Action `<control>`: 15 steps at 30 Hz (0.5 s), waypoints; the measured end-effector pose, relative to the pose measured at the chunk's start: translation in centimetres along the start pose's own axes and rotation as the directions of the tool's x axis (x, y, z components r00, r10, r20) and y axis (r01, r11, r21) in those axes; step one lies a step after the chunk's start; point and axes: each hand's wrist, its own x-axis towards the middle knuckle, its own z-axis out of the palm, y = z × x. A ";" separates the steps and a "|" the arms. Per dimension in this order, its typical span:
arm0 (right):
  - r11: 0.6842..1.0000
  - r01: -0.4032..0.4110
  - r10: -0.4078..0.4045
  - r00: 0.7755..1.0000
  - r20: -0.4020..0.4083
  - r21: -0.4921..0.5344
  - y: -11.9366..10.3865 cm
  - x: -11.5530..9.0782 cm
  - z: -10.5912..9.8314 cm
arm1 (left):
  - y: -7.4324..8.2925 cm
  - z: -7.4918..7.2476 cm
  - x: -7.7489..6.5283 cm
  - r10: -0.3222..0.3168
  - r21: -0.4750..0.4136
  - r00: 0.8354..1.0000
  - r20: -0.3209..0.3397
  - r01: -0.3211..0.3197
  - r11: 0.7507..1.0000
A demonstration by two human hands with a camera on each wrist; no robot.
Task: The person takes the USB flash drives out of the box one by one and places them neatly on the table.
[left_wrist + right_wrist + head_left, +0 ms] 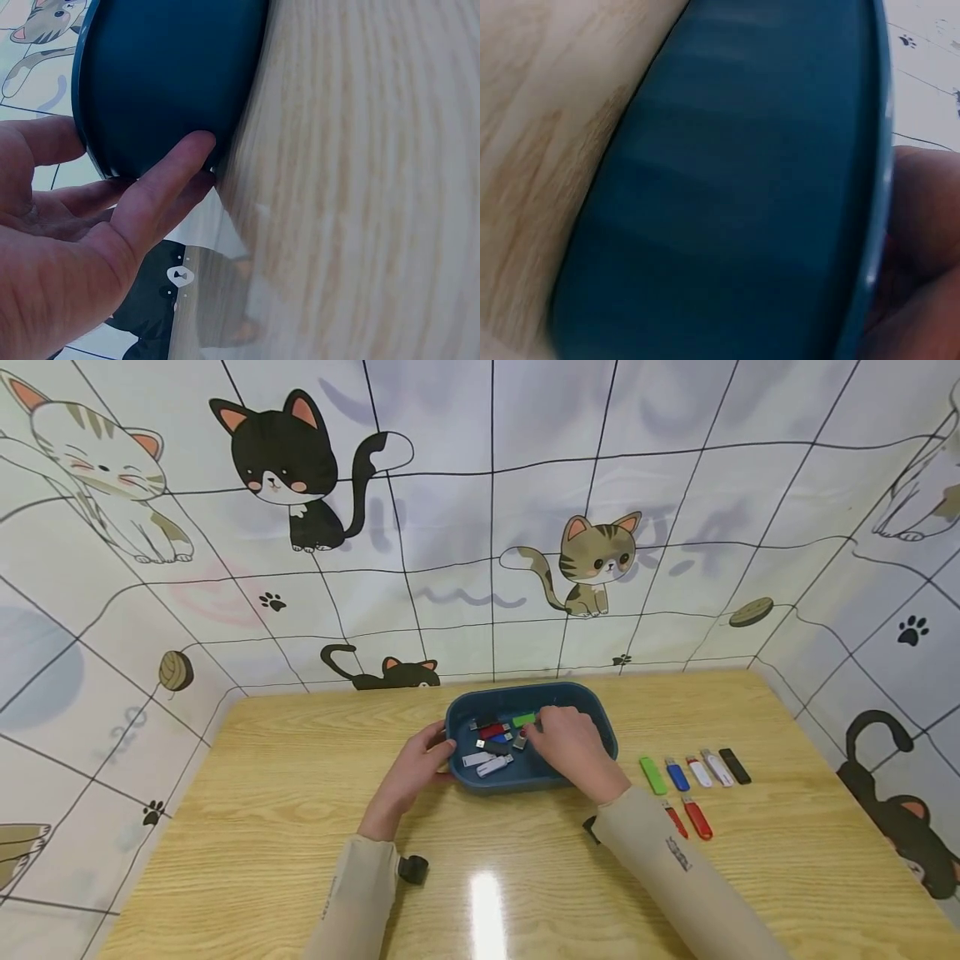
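A dark blue plastic bin (pixel 495 785) stands on the table with several USB sticks inside. My left hand (pixel 416 764) grips its left end, and in the left wrist view the left fingers (pixel 176 169) lie against the outer wall. Over the bin's right half, my right hand (pixel 573 743) reaches in with bent fingers. Its fingertips are right at a small USB stick with a metal plug (pixel 520 740) and close to a green USB stick (pixel 523 720); I cannot tell whether they pinch one. The bin's wall (pixel 727 180) hides those fingertips in the right wrist view.
Right of the bin, USB sticks lie in rows: a green one (pixel 653 775), a blue one (pixel 677 774), white ones, a black one (pixel 735 766) and red ones (pixel 697 818) below. A cat-patterned sheet (pixel 465 527) encloses the wooden table (pixel 300 777) at back and sides.
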 end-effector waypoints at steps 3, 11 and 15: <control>1.000 -0.009 0.010 0.999 0.038 -0.008 -0.1 0.6 0.3 | -0.1 0.1 0.1 0.004 0.001 1.000 -0.001 -0.004 1.000; 0.999 -0.015 0.018 0.997 0.079 -0.041 -0.4 1.9 1.2 | 0.0 0.1 0.0 0.008 0.008 1.000 -0.005 -0.008 1.000; 0.998 -0.024 0.031 0.994 0.101 -0.062 -0.5 2.5 1.7 | -0.1 0.1 0.0 0.009 0.012 1.000 -0.007 -0.009 1.000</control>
